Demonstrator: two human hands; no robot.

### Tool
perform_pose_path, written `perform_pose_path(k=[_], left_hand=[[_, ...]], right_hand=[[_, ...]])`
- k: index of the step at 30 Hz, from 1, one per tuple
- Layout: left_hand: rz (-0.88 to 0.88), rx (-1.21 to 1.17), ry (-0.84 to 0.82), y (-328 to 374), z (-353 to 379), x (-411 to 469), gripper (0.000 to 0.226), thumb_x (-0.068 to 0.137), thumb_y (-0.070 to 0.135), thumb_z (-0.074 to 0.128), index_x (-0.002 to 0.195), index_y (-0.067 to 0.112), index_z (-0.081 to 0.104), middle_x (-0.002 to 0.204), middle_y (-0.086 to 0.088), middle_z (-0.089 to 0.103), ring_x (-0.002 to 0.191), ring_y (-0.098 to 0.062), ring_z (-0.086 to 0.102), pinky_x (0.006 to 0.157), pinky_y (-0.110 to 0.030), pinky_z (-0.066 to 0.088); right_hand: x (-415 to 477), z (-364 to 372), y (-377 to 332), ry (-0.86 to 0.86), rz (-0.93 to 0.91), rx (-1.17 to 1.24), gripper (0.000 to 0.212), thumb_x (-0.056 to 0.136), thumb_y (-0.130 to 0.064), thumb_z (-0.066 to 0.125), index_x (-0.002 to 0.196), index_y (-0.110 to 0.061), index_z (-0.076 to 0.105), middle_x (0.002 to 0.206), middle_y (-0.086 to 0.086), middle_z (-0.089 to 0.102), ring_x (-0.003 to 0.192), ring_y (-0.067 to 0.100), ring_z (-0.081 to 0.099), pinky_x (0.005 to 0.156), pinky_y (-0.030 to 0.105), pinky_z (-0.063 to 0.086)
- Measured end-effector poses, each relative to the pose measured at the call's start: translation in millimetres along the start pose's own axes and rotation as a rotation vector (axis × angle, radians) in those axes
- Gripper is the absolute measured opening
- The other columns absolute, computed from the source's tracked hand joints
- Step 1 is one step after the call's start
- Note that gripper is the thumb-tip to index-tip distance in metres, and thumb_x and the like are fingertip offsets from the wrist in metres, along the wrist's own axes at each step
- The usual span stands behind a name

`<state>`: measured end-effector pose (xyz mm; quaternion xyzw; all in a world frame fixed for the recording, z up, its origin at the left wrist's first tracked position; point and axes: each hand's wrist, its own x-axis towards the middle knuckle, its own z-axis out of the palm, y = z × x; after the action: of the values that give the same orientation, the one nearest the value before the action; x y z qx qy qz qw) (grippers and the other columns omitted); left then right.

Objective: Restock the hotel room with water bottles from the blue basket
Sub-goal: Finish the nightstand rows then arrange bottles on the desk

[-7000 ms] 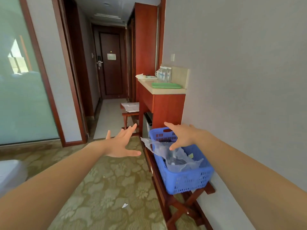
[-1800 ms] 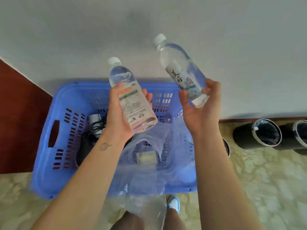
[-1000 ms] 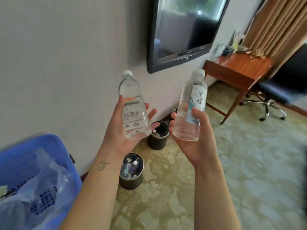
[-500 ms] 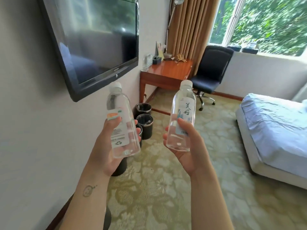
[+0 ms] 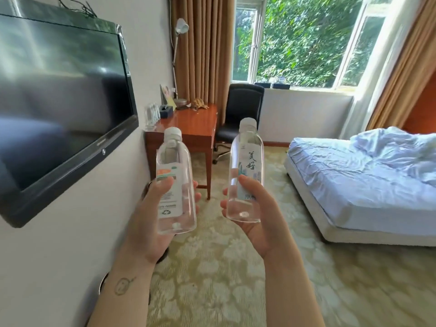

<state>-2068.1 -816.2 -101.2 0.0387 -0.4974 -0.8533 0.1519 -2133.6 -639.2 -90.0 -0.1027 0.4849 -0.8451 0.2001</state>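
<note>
My left hand (image 5: 151, 223) grips a clear water bottle with a white and orange label (image 5: 173, 171), held upright with its white cap up. My right hand (image 5: 259, 213) grips a second clear water bottle with a white label and dark characters (image 5: 247, 159), also upright. Both bottles are held up in front of me at chest height, a hand's width apart. The blue basket is out of view.
A black TV (image 5: 59, 100) hangs on the left wall. Ahead stands a wooden desk (image 5: 188, 126) with several bottles (image 5: 151, 114) and small items, a black office chair (image 5: 240, 109) beside it. A bed (image 5: 363, 180) with rumpled white sheets fills the right. Patterned carpet (image 5: 236, 267) lies between.
I have turned from the basket toward the room and moved forward; the desk and bed now appear closer. Both hands keep hold of their bottles.
</note>
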Motion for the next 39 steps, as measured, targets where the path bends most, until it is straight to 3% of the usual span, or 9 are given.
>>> perform_pose_path(k=[5,12,22,26,30,39], left_hand=[[-0.037,0.003,-0.098,-8,11,32,0.031,0.065,0.046,0.072,0.09,0.029,0.08,0.093,-0.002,0.074,0.081,-0.018,0.073,0.066,-0.031,0.06],[-0.062,-0.008,-0.121,-30,30,77,0.03,0.077,0.044,0.067,0.099,0.027,0.077,0.097,-0.003,0.074,0.083,-0.018,0.073,0.064,-0.03,0.058],[-0.025,-0.038,-0.096,-60,92,165,0.037,0.078,0.043,0.067,0.109,0.023,0.073,0.103,-0.007,0.073,0.084,-0.019,0.073,0.062,-0.028,0.058],[0.017,-0.007,-0.121,-77,117,198,0.021,0.089,0.027,0.058,0.106,0.017,0.065,0.089,0.007,0.075,0.076,-0.005,0.072,0.059,-0.017,0.055],[-0.026,-0.027,-0.081,-91,139,223,0.051,0.078,0.038,0.06,0.124,0.014,0.06,0.094,-0.006,0.075,0.078,-0.018,0.073,0.058,-0.028,0.057],[-0.042,-0.083,-0.008,-113,153,277,0.05,0.077,0.037,0.061,0.122,0.015,0.061,0.092,-0.006,0.074,0.075,-0.017,0.072,0.059,-0.029,0.058]], right_hand=[[13,-12,-1,0.065,-0.019,-0.023,0.067,0.06,-0.037,0.083,0.12,-0.016,0.064,0.092,0.012,0.071,0.073,0.026,0.071,0.063,0.032,0.058],[42,-42,-18,0.111,-0.072,-0.013,0.057,0.07,-0.031,0.08,0.122,-0.014,0.063,0.095,0.014,0.069,0.072,0.027,0.07,0.062,0.032,0.057],[123,-100,-73,0.054,-0.086,-0.092,0.067,0.061,-0.038,0.082,0.121,-0.016,0.064,0.089,0.01,0.07,0.073,0.025,0.07,0.062,0.032,0.057],[158,-128,-93,0.051,-0.089,-0.105,0.067,0.062,-0.037,0.082,0.122,-0.015,0.063,0.09,0.012,0.07,0.073,0.027,0.071,0.062,0.032,0.057],[186,-154,-105,0.029,-0.064,-0.131,0.057,0.069,-0.034,0.079,0.121,-0.015,0.063,0.089,0.012,0.07,0.072,0.027,0.071,0.062,0.033,0.057],[245,-186,-111,-0.023,0.013,-0.116,0.064,0.063,-0.035,0.083,0.121,-0.013,0.063,0.09,0.014,0.069,0.071,0.026,0.07,0.06,0.032,0.057]])
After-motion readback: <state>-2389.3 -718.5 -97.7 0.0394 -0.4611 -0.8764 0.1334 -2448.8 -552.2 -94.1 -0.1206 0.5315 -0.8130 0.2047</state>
